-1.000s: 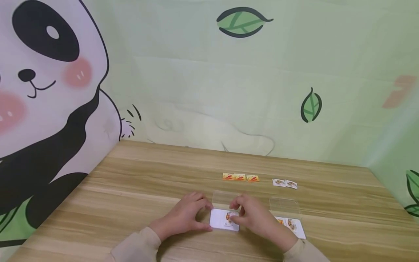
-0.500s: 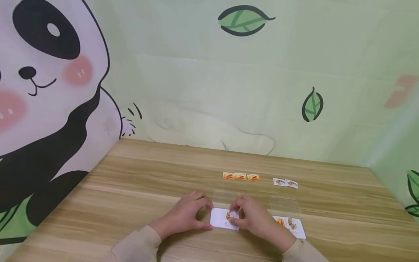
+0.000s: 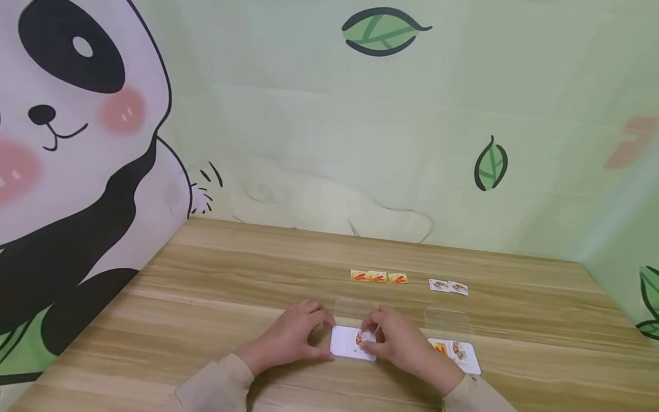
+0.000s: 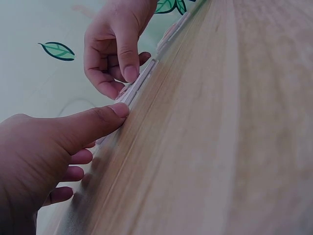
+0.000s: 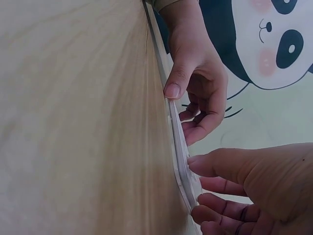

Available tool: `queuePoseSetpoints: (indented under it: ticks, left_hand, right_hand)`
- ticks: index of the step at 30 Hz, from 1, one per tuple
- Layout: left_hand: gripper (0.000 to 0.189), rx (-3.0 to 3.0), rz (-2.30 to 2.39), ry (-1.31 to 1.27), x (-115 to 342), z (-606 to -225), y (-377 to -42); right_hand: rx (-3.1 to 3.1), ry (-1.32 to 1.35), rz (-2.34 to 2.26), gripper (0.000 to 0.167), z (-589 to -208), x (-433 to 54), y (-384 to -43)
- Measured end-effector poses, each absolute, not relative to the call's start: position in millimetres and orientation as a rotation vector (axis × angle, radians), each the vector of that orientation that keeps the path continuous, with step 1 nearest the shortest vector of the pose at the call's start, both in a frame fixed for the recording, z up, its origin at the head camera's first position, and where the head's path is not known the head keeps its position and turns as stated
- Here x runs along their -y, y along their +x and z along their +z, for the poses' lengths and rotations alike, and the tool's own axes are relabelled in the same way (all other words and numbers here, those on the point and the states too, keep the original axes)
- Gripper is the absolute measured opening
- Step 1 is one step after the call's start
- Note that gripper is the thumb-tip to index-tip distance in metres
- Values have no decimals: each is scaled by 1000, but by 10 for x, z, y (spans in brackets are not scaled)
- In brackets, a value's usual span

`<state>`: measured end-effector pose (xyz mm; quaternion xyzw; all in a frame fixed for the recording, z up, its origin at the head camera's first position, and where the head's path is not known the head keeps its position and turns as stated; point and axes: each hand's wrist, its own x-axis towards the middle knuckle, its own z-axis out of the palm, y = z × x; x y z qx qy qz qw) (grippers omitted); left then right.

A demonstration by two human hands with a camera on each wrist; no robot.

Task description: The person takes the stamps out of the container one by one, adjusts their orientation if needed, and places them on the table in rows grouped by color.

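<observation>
A shallow white case [image 3: 342, 341] lies flat on the wooden table, its clear lid [image 3: 355, 309] folded back behind it. My left hand [image 3: 294, 335] holds the left end of the case, thumb at the near corner and a finger at the far corner. On the right part of the case lies a small food-picture card [image 3: 358, 340]. The thumb and fingers of my right hand [image 3: 400, 346] hold this card at its right side, partly covering it. In the right wrist view, the right thumb [image 5: 203, 165] touches the top side and the other fingers reach the case's edge.
A second white case [image 3: 473, 366] with an orange card [image 3: 440, 348] and a food-picture card [image 3: 459, 352] lies right of my right hand, its clear lid [image 3: 448, 321] open. Farther back are yellow-orange cards [image 3: 377, 277] and two white picture cards [image 3: 439, 285]. Panda-printed cloth [image 3: 309, 114] borders the table.
</observation>
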<state>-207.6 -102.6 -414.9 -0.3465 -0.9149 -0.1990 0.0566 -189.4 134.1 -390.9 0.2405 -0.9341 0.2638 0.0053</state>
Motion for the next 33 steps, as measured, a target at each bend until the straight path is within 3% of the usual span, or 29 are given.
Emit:
queuePoseSetpoints:
  ticks: [33]
  left_hand:
    - [45,2753,-601,-1053,1030,-4179,-2081]
  right_hand:
    - [2876,709,840,13,-3918,-1329,-1911]
